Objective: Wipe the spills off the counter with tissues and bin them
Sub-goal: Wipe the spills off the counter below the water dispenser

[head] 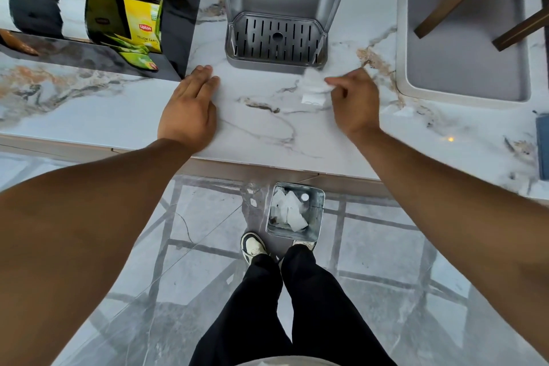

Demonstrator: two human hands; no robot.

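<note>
My right hand (353, 101) pinches a crumpled white tissue (313, 83) against the white marble counter (118, 116), just in front of the drip tray. Flat on the counter to the left lies my left hand (190, 107), palm down, fingers together, holding nothing. A small metal bin (319, 208) stands on the floor below the counter edge, between the counter and my feet, with several used white tissues inside. I cannot make out any spill on the marble veining.
A grey water dispenser with a slotted drip tray (276, 38) stands at the back centre. A yellow tea box (145, 24) and loose tea sachets sit on a dark shelf at left. A grey tray (463, 53) lies at right under wooden chair legs.
</note>
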